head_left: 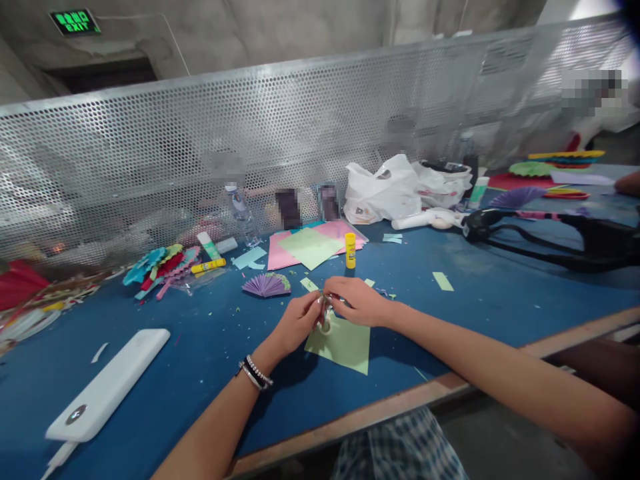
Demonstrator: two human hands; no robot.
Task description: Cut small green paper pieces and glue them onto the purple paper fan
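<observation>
My left hand [296, 321] and my right hand [359, 301] meet over the blue table, fingertips pinched together. Between them is a small shiny metallic thing [325, 304], mostly covered by the fingers, so its kind is unclear. Just beneath the fingers shows a pale ring-shaped piece [326, 327]; whether it belongs to the shiny thing I cannot tell. A light green paper sheet [347, 347] lies flat under the hands. Beyond them stands a yellow glue stick [351, 251], upright. Left of it rests a purple folded paper fan [267, 285] with green bits along its edge.
Pink and green paper sheets [310, 247] are stacked at the back, near white plastic bags [383, 190] and a water bottle [243, 217]. A white power bank [110, 383] lies front left, a black strap [530, 237] at right. A perforated metal screen [300, 127] borders the table.
</observation>
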